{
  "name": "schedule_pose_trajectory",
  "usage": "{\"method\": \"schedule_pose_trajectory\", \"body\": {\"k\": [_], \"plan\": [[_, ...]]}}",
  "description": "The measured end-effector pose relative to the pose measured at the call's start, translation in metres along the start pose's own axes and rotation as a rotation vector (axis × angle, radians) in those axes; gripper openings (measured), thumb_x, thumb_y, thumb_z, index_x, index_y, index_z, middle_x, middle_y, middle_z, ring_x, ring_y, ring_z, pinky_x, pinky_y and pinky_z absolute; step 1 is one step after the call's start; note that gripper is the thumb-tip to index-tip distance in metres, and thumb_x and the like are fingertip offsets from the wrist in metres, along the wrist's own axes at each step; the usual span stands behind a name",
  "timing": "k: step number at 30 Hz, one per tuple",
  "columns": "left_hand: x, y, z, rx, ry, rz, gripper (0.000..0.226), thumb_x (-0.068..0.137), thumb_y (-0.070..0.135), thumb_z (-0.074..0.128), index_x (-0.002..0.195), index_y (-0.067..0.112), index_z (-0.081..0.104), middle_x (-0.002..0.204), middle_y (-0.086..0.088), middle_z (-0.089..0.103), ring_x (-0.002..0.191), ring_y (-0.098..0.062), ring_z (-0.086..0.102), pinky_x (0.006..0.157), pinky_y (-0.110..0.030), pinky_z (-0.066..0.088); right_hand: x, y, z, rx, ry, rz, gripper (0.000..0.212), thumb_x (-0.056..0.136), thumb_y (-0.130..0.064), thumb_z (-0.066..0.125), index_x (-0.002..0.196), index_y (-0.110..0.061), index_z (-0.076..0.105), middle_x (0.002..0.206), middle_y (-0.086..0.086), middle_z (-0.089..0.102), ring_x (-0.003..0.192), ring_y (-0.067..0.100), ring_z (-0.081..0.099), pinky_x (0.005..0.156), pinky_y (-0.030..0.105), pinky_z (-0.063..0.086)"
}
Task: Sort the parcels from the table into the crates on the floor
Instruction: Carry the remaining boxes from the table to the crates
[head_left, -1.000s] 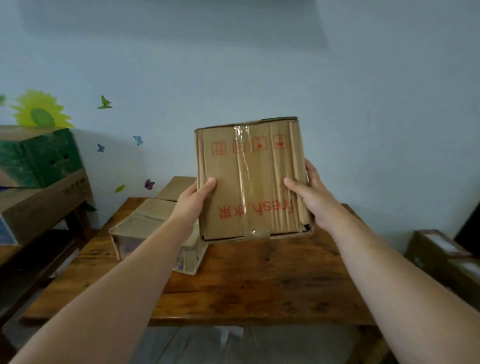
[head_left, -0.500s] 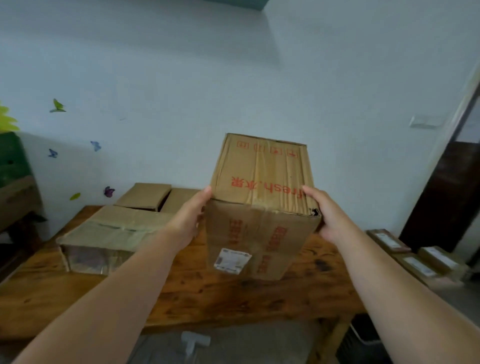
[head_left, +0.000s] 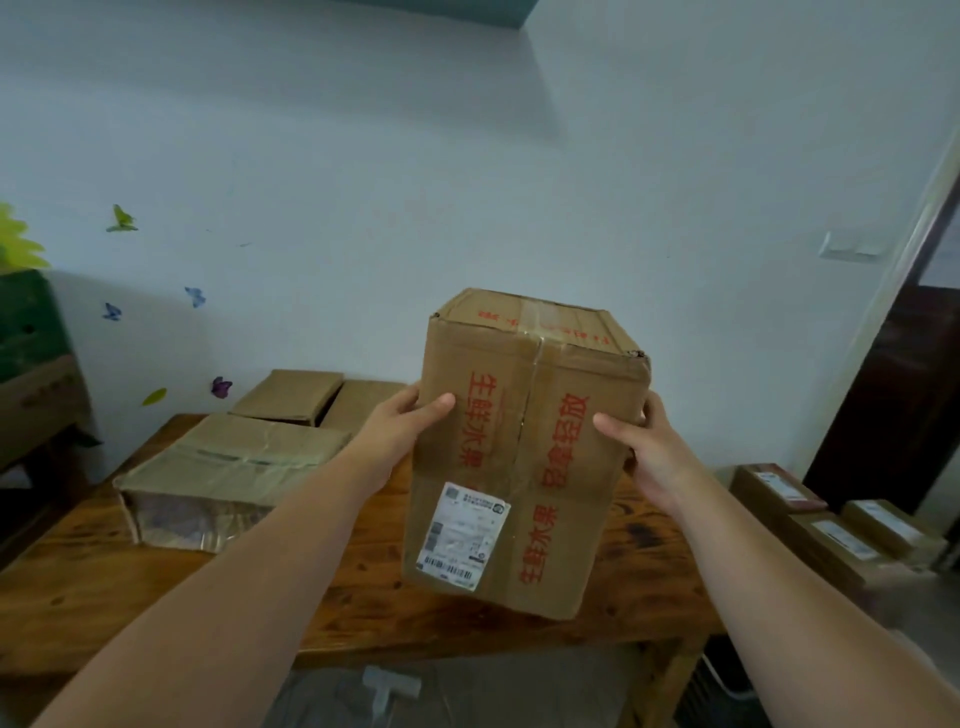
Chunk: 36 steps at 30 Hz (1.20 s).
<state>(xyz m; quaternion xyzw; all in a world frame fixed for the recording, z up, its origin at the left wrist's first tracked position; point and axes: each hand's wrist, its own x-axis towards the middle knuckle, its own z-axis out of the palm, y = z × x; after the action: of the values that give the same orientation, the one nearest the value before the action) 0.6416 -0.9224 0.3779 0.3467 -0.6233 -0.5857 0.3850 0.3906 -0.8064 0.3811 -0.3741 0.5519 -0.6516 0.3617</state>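
I hold a brown cardboard parcel (head_left: 524, 452) with red printed characters and a white shipping label in the air above the wooden table (head_left: 93, 582). My left hand (head_left: 402, 431) grips its left side and my right hand (head_left: 641, 449) grips its right side. The labelled face is turned toward me. On the table's left lies a flat taped parcel (head_left: 228, 478), with two more flat boxes (head_left: 291, 397) behind it by the wall. A dark crate (head_left: 711, 686) peeks out at the lower right, mostly hidden.
Several labelled cardboard boxes (head_left: 831, 535) sit on the floor at the right, near a dark doorway (head_left: 904, 395). A green box on a brown one (head_left: 31, 374) stands on a shelf at the far left. A white plastic piece (head_left: 387, 686) lies under the table's front edge.
The parcel has been tipped in my hands, so the face with the shipping label now points at me. My view has swung to the right, showing the floor boxes and doorway.
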Motion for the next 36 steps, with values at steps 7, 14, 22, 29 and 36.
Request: {"method": "schedule_pose_trajectory", "body": {"k": [7,14,22,29,36], "plan": [[0.005,-0.007,-0.001,0.059,-0.076,-0.034,0.045,0.082,0.036,0.069,0.122,0.042,0.049,0.109,0.011,0.063,0.1,-0.012,0.057,0.082,-0.033,0.045,0.003,0.011,0.009,-0.089,0.038,0.0,0.116,0.038,-0.045,0.087,0.14,-0.027,0.033,0.122,-0.001,0.06,0.108,0.02,0.059,0.087,0.043,0.05],[0.009,-0.012,-0.005,0.053,-0.049,-0.067,0.044,0.081,0.03,0.071,0.123,0.024,0.058,0.116,-0.002,0.066,0.106,-0.021,0.061,0.099,-0.045,0.044,0.005,0.012,0.008,0.001,0.095,0.029,0.092,0.042,-0.041,0.084,0.122,-0.024,0.043,0.11,0.001,0.065,0.098,0.019,0.063,0.074,0.039,0.052],[0.014,-0.022,0.004,0.107,-0.136,-0.068,0.056,0.083,0.039,0.067,0.133,0.044,0.041,0.109,0.016,0.062,0.098,-0.007,0.056,0.075,-0.027,0.043,0.005,0.025,0.002,-0.106,0.091,0.043,0.108,0.041,-0.039,0.086,0.136,-0.021,0.039,0.121,0.003,0.063,0.105,0.022,0.063,0.086,0.044,0.052],[0.025,-0.025,0.015,0.125,-0.181,-0.091,0.047,0.078,0.047,0.069,0.121,0.03,0.059,0.096,0.009,0.073,0.088,-0.012,0.069,0.07,-0.028,0.048,0.001,0.026,-0.017,-0.079,0.221,0.094,0.108,0.039,-0.06,0.08,0.132,-0.015,0.047,0.118,0.005,0.065,0.103,0.025,0.064,0.091,0.046,0.051],[0.03,-0.026,0.059,0.114,-0.218,-0.132,0.054,0.081,0.053,0.063,0.128,0.028,0.052,0.092,0.005,0.073,0.074,-0.008,0.071,0.051,-0.018,0.052,-0.012,0.03,-0.056,-0.048,0.282,0.099,0.092,0.057,-0.043,0.08,0.135,-0.012,0.043,0.12,0.004,0.063,0.104,0.021,0.062,0.082,0.04,0.051]]}}
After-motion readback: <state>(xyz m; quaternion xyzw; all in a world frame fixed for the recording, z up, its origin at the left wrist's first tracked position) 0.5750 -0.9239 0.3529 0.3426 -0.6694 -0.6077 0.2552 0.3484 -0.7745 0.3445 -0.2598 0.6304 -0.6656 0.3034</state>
